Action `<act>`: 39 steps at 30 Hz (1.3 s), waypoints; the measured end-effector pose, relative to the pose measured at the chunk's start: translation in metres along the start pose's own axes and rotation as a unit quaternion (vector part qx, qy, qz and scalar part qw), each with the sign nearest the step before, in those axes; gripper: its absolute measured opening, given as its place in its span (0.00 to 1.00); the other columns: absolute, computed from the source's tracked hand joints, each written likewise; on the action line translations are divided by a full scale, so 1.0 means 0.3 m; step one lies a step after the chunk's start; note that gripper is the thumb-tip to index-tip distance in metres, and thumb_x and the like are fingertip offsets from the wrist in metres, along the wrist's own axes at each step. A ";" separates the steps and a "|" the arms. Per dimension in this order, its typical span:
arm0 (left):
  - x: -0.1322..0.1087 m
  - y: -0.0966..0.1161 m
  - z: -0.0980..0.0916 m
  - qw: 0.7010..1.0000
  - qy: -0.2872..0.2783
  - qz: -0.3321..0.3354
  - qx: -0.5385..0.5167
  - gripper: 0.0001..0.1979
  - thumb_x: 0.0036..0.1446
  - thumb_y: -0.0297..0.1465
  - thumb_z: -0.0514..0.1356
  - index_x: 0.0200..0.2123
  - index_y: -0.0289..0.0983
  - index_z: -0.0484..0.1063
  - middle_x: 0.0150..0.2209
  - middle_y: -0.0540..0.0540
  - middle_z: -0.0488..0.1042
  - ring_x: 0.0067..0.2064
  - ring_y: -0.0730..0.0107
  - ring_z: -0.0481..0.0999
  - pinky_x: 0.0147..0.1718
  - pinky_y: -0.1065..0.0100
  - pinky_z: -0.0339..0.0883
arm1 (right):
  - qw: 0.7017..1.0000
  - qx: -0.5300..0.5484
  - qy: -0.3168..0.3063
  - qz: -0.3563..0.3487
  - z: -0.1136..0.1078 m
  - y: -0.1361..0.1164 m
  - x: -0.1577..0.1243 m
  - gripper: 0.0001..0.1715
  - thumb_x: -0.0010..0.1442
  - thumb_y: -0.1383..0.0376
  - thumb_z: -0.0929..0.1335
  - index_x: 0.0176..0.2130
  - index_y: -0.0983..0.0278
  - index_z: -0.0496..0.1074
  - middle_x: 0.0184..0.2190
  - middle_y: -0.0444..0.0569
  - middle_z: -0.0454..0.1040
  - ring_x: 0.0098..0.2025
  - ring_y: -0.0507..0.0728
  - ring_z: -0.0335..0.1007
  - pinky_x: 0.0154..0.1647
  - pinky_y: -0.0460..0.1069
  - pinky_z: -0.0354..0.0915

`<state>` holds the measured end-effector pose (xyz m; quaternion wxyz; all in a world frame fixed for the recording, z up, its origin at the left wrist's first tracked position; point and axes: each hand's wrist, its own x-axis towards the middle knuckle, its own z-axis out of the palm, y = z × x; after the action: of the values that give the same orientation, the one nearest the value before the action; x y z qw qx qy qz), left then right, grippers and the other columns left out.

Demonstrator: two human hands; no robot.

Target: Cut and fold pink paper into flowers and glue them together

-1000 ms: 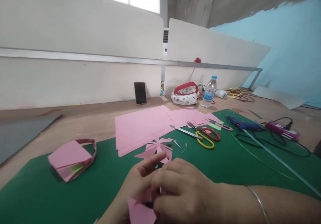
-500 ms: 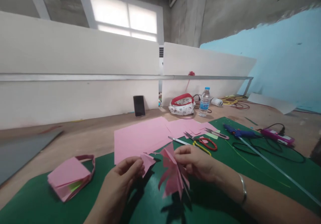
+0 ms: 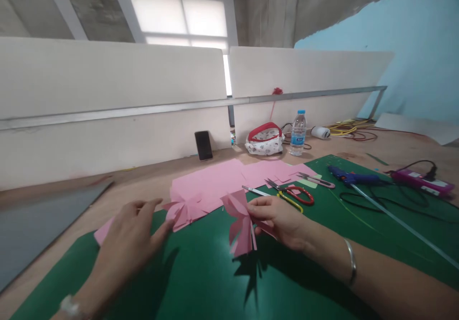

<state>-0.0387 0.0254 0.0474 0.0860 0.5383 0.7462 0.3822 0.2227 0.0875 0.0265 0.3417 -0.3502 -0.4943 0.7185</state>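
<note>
My right hand (image 3: 281, 222) pinches a pink paper cutout (image 3: 241, 229) with petal-like flaps, holding it above the green cutting mat (image 3: 211, 272). To the left, my left hand (image 3: 132, 241) has its thumb and fingers spread. Just beyond its thumb, a second pink petal-shaped cutout (image 3: 182, 211) rests by the edge of the large pink paper sheet (image 3: 211, 181); whether the thumb touches it, I cannot tell. Behind the left hand, a folded pink paper piece (image 3: 103, 231) is mostly hidden.
Red-and-yellow-handled scissors (image 3: 299, 196), a craft knife (image 3: 255, 191) and tweezers (image 3: 317, 180) lie beyond my right hand. Farther right are a blue glue gun (image 3: 353, 177) and a purple device (image 3: 423, 181). A bottle (image 3: 298, 133), pouch (image 3: 265, 140) and phone (image 3: 203, 145) stand behind.
My left hand has let go of its small pink cutout, which now lies on the paper's edge, and has moved left with fingers spread. The cutout in my right hand has turned. The view shifted.
</note>
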 end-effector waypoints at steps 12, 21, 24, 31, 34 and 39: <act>-0.269 0.263 0.149 0.956 -0.186 -0.020 -0.228 0.12 0.50 0.38 0.62 0.21 0.37 0.71 0.20 0.49 0.72 0.24 0.67 0.68 0.24 0.69 0.60 | 0.939 -0.274 -0.051 -0.200 0.067 0.007 -0.097 0.12 0.58 0.64 0.65 0.28 0.67 0.73 0.28 0.46 0.72 0.31 0.52 0.65 0.31 0.45 0.61; -0.299 0.206 0.090 0.823 -0.275 -0.174 -0.466 0.13 0.46 0.40 0.65 0.25 0.36 0.72 0.24 0.49 0.71 0.26 0.69 0.70 0.26 0.70 0.63 | 0.993 -0.051 -0.110 0.006 0.055 -0.002 -0.088 0.24 0.56 0.56 0.68 0.49 0.66 0.67 0.32 0.47 0.70 0.30 0.50 0.65 0.26 0.43 0.58; -0.325 0.157 0.099 0.803 -0.299 -0.199 -0.476 0.11 0.46 0.36 0.66 0.28 0.36 0.71 0.25 0.48 0.73 0.27 0.67 0.72 0.27 0.68 0.63 | 0.988 -0.076 -0.132 0.029 0.070 0.018 -0.087 0.30 0.48 0.69 0.70 0.52 0.67 0.63 0.24 0.39 0.66 0.23 0.47 0.61 0.23 0.42 0.55; -0.373 0.066 0.099 0.811 -0.283 -0.216 -0.464 0.28 0.43 0.32 0.67 0.49 0.37 0.63 0.31 0.46 0.74 0.26 0.69 0.73 0.26 0.69 0.63 | 0.968 -0.228 -0.098 -0.026 0.081 0.055 -0.068 0.23 0.48 0.73 0.67 0.46 0.68 0.65 0.24 0.39 0.67 0.24 0.48 0.63 0.27 0.45 0.59; -0.372 0.014 0.078 0.906 -0.194 -0.193 -0.324 0.33 0.47 0.34 0.63 0.55 0.38 0.53 0.39 0.43 0.71 0.27 0.67 0.73 0.24 0.67 0.67 | 0.947 -0.300 -0.090 -0.064 0.077 0.072 -0.055 0.23 0.50 0.73 0.66 0.47 0.69 0.65 0.25 0.41 0.68 0.27 0.50 0.65 0.29 0.46 0.61; -0.367 0.012 0.047 0.982 -0.144 0.118 0.042 0.15 0.57 0.34 0.54 0.48 0.44 0.66 0.49 0.43 0.66 0.47 0.57 0.70 0.44 0.55 0.67 | 0.905 -0.406 -0.057 -0.117 0.067 0.095 -0.039 0.26 0.49 0.74 0.67 0.50 0.67 0.65 0.33 0.45 0.71 0.28 0.50 0.65 0.29 0.46 0.62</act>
<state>0.0163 -0.0632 0.0088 0.1238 0.6750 0.6728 0.2763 0.2079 0.0603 0.0066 0.2229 -0.3564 -0.7991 0.4297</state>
